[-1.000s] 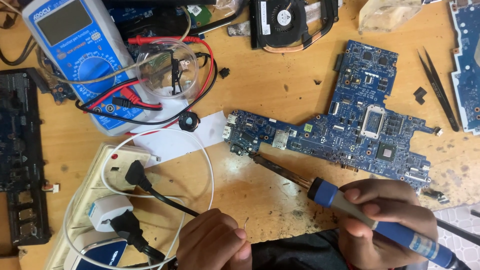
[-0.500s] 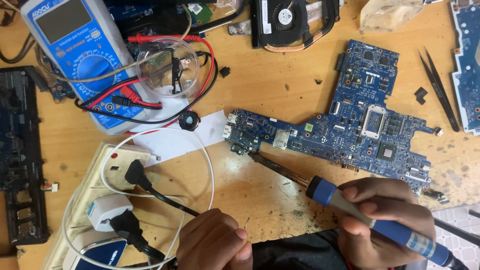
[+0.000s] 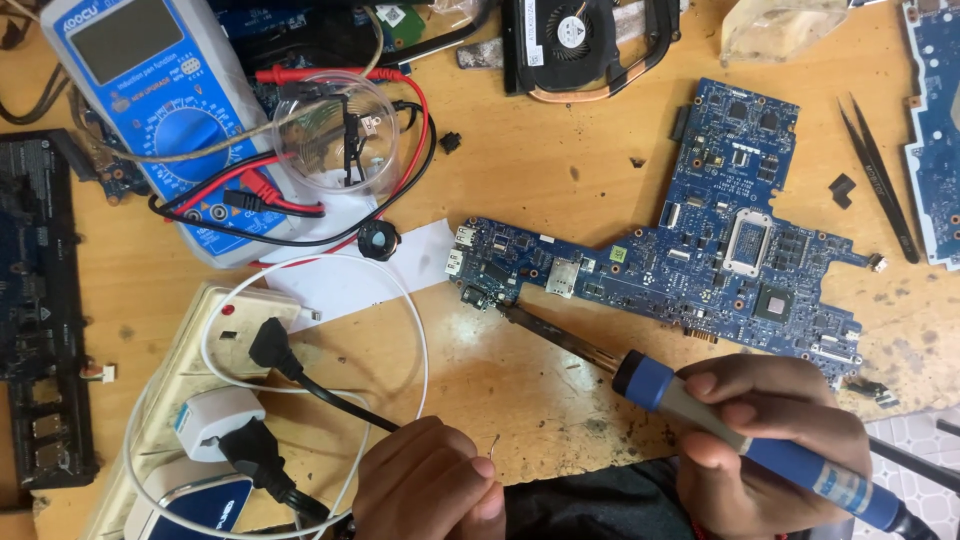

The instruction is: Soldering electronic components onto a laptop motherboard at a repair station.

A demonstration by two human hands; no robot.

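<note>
**Soldering iron held at the board edge; little has moved**

Hardly anything has shifted since the earlier frames: both hands and the iron keep their places. Right hand (image 3: 770,440) is closed around the blue-handled soldering iron (image 3: 720,425), its tip touching the near left edge of the blue circuit board (image 3: 700,250), up and to the left of that hand. Left hand (image 3: 430,485) pinches a thin solder wire (image 3: 493,445) between fingertips, well short of the tip. Beyond the left hand lie a power strip (image 3: 190,350) and a blue multimeter (image 3: 150,100); tweezers (image 3: 880,175) lie beyond the right.

The circuit board (image 3: 700,250) lies mid-table, the multimeter (image 3: 150,110) far left of it. The tweezers (image 3: 880,175) lie right of the board, the power strip (image 3: 180,400) nearer, at left.
</note>
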